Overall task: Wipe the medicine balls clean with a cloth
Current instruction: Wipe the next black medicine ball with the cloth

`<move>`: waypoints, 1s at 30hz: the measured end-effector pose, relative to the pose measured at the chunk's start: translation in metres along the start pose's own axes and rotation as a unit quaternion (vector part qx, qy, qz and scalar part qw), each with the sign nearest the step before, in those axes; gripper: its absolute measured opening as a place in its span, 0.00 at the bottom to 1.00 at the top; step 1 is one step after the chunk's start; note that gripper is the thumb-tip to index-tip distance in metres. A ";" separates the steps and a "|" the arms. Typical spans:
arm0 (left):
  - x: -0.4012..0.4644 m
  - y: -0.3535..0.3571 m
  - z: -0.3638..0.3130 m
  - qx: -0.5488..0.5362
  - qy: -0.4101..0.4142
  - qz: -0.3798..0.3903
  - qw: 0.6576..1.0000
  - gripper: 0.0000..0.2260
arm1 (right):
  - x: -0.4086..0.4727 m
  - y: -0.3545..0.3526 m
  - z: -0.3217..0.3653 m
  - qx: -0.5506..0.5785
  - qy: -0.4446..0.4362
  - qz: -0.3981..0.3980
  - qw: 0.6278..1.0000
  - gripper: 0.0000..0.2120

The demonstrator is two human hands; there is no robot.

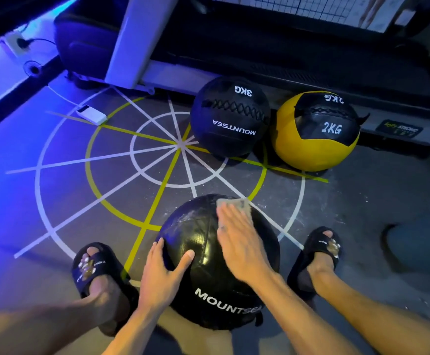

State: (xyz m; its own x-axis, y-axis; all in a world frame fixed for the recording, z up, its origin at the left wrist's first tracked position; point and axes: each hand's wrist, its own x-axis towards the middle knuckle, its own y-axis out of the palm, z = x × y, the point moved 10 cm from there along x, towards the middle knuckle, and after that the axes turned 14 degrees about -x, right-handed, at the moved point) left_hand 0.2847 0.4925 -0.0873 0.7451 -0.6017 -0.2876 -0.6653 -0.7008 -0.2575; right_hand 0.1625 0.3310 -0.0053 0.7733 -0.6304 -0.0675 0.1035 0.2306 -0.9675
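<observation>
A large black medicine ball point(203, 278) marked MOUNTSEA sits on the floor between my feet. My left hand point(164, 274) lies flat on its left side, fingers spread, steadying it. My right hand point(239, 239) presses a pale cloth point(237, 204) flat against the ball's far upper right; only the cloth's far edge shows beyond my fingertips. The ball's top looks wet and streaked. Farther back stand a black 3KG ball point(230, 116) and, to its right, a yellow and black 2KG ball point(316, 131).
The grey floor carries white and yellow taped circles and spokes point(180, 146). A white flat box point(91, 114) lies at left. A treadmill base point(285, 60) runs along the back behind the two balls. My sandalled feet point(93, 267) flank the near ball.
</observation>
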 end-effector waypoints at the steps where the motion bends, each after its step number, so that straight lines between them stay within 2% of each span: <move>1: 0.001 -0.001 0.002 -0.004 -0.004 -0.001 1.000 0.53 | -0.005 0.005 -0.002 -0.016 -0.033 0.020 0.999 0.33; 2: -0.001 -0.001 0.002 -0.006 -0.006 0.000 1.000 0.55 | -0.008 0.007 -0.016 -0.016 -0.032 0.032 0.999 0.33; 4: -0.005 0.000 0.004 -0.001 -0.007 -0.005 1.000 0.59 | -0.013 0.005 -0.073 0.030 0.064 0.033 0.997 0.29; 7: -0.009 0.002 0.006 0.000 -0.006 -0.004 1.000 0.54 | -0.042 0.021 -0.140 0.132 0.253 0.069 0.956 0.23; 9: -0.012 0.004 0.004 -0.007 -0.004 0.002 1.000 0.51 | -0.047 0.024 -0.142 0.182 0.299 0.048 0.936 0.22; 11: -0.013 0.007 0.003 -0.003 0.000 0.001 1.000 0.52 | -0.027 0.009 -0.113 0.144 0.268 0.009 0.953 0.21; 14: -0.013 0.010 0.005 0.019 0.004 0.005 1.000 0.51 | 0.010 -0.014 -0.027 0.025 0.116 -0.020 0.993 0.18; 15: -0.012 0.011 0.005 0.028 0.006 0.005 1.000 0.50 | 0.013 -0.009 0.004 -0.011 0.040 -0.010 0.999 0.20; 16: -0.012 0.011 0.006 0.031 0.006 0.005 0.999 0.50 | 0.010 -0.001 0.030 -0.040 -0.034 0.006 0.999 0.27; 17: -0.011 0.010 0.006 0.028 0.003 0.004 1.000 0.51 | 0.004 0.006 0.040 -0.058 -0.076 0.029 0.995 0.33; 18: -0.011 0.010 0.005 0.023 0.002 0.005 1.000 0.51 | 0.001 0.007 0.036 -0.069 -0.089 0.046 0.993 0.34; 20: -0.010 0.011 0.005 0.007 0.005 0.002 1.000 0.52 | 0.005 -0.002 0.000 -0.056 -0.047 0.044 0.996 0.28; 23: -0.012 0.012 0.010 0.007 0.003 -0.001 1.000 0.57 | -0.002 -0.018 -0.076 0.015 0.133 0.034 0.990 0.23; 25: -0.016 0.015 0.006 0.007 0.006 -0.004 1.000 0.60 | -0.006 -0.014 -0.094 0.026 0.194 0.026 0.980 0.22; 27: -0.016 0.020 0.001 0.019 0.005 -0.006 1.000 0.60 | 0.008 -0.009 -0.068 0.000 0.180 0.003 0.984 0.21; 28: -0.015 0.023 0.000 0.028 0.004 -0.003 1.000 0.59 | 0.017 -0.005 -0.040 -0.018 0.139 -0.011 0.990 0.20; 30: -0.012 0.026 0.001 0.046 0.012 0.001 0.999 0.50 | 0.026 0.017 0.036 -0.084 -0.001 0.017 0.996 0.21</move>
State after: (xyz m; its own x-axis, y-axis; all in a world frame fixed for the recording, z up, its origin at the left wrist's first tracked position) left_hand 0.2585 0.4816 -0.0921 0.7445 -0.6122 -0.2665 -0.6669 -0.6626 -0.3409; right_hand 0.2067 0.3455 -0.0150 0.7753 -0.6236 -0.1002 -0.0287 0.1236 -0.9919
